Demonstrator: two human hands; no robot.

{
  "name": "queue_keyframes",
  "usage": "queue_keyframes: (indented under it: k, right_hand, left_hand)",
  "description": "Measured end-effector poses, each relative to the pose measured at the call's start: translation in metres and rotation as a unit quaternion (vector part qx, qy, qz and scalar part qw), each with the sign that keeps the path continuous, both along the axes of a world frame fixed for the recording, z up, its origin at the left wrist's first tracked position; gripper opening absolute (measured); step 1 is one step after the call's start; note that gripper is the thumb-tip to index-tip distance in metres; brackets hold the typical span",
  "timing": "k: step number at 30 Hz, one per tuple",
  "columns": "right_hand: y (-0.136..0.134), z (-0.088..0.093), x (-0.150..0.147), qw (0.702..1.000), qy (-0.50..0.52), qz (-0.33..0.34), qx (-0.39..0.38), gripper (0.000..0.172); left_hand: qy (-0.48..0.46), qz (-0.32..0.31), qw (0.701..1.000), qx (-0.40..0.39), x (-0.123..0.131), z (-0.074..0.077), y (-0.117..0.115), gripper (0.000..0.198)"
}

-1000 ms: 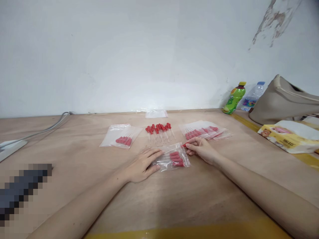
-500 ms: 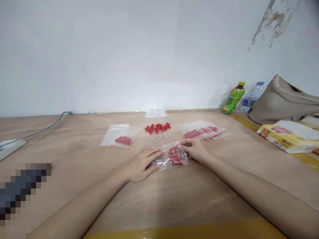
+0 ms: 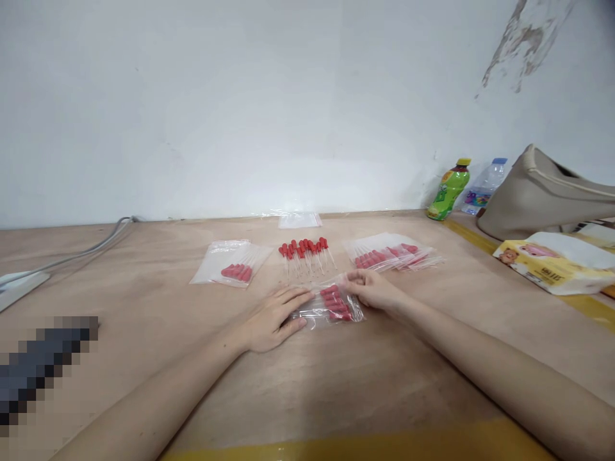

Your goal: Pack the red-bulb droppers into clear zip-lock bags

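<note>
A clear zip bag [image 3: 314, 320] lies flat on the table before me. Inside it are several glass droppers with red rubber bulbs [image 3: 336, 301], the bulbs toward the right end. My left hand [image 3: 276, 320] rests flat with fingers spread, its fingertips touching the bag's left part. At the bag's upper right corner, the fingers of my right hand [image 3: 368, 287] pinch the plastic edge. Just beyond the bag is a heap of loose red-bulbed droppers [image 3: 305, 250]. Filled bags of droppers lie to the left [image 3: 235, 272] and, fanned in a pile, to the right [image 3: 387, 253].
Flat plastic bags [image 3: 300, 220] lie by the wall. At the right stand a green drink bottle [image 3: 449, 190], a clear bottle [image 3: 485, 186] and a beige bag [image 3: 533, 192], with a yellow-and-white packet [image 3: 552, 262] in front. A grey cable [image 3: 96, 246] runs along the left.
The upper red bulbs inside the bag have shifted slightly left, away from its right edge. My right hand has moved a little along that edge; my left hand stays in place.
</note>
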State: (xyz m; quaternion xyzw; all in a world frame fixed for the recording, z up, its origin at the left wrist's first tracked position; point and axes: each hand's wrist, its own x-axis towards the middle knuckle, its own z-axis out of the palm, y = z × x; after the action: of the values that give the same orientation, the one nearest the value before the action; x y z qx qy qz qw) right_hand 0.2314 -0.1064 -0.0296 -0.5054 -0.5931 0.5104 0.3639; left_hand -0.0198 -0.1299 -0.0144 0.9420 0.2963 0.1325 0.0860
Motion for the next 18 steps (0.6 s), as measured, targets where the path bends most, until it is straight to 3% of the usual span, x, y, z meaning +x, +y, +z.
queue_keyframes:
  k: [3, 8, 11, 14, 18]
  right_hand:
    - [-0.003, -0.001, -0.005, 0.995, 0.021, 0.085, 0.038, 0.027]
    - [-0.003, 0.015, 0.008, 0.987, 0.135, 0.082, -0.007, 0.025]
    - [0.005, 0.032, 0.029, 0.978, 0.209, 0.001, 0.016, 0.024]
    - [0.019, 0.041, 0.044, 0.954, 0.259, -0.129, 0.078, 0.019]
    - [0.036, 0.029, 0.043, 0.931, 0.268, -0.223, 0.103, 0.018]
  left_hand:
    - [-0.002, -0.001, 1.0, -0.003, 0.0, 0.0, -0.001, 0.046]
    - [-0.059, 0.03, 0.997, 0.047, -0.002, -0.004, 0.0, 0.044]
    - [-0.111, 0.12, 0.977, 0.137, -0.01, -0.008, 0.01, 0.038]
    - [-0.144, 0.252, 0.931, 0.223, -0.032, -0.011, 0.032, 0.034]
    - [-0.135, 0.434, 0.86, 0.233, -0.081, -0.012, 0.063, 0.037]
